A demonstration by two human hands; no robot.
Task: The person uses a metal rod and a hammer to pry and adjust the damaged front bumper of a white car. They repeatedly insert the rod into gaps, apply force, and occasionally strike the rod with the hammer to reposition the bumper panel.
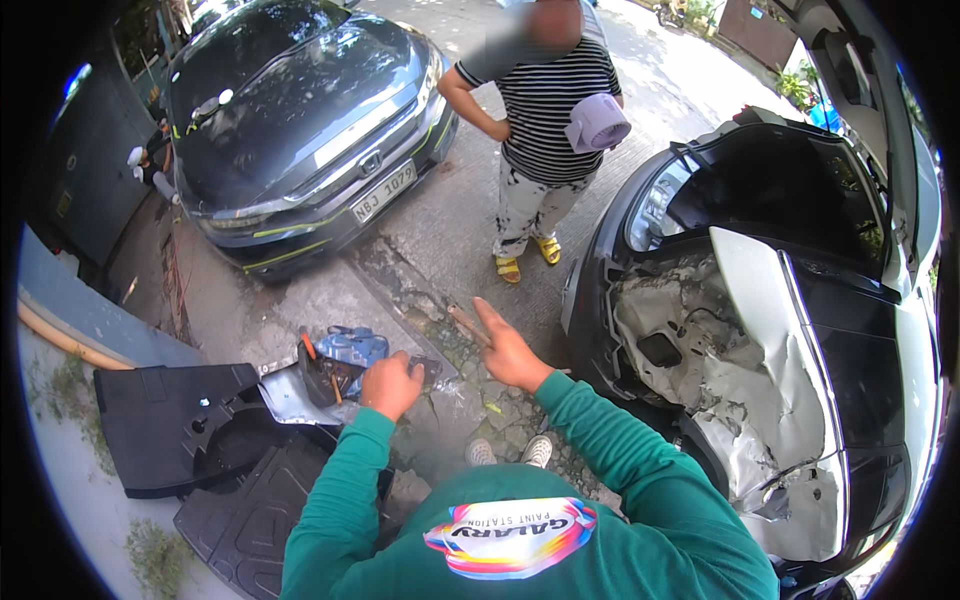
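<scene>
My left hand (pixel 391 386) is raised in front of me with its fingers curled. Whatever it may hold is hidden. Beside it, lower down, lies a heap of tools and blue cloth (pixel 355 347) with an orange-handled tool (pixel 308 344). My right hand (pixel 512 355) reaches forward, its index finger stretched out. A thin brown stick (pixel 468 325) slants out along that hand, seemingly gripped between thumb and palm. To the right of this hand stands a car with a crumpled, scraped pale body panel (pixel 765 400), bare and dented around a dark opening.
Black plastic car trim (pixel 165 420) lies at the left. A dark grey car (pixel 310 120) is parked ahead. A person in a striped shirt (pixel 555 105) faces me, holding a lilac fan (pixel 598 122). Another person crouches by the far-left wall. Broken concrete (pixel 450 395) lies underfoot.
</scene>
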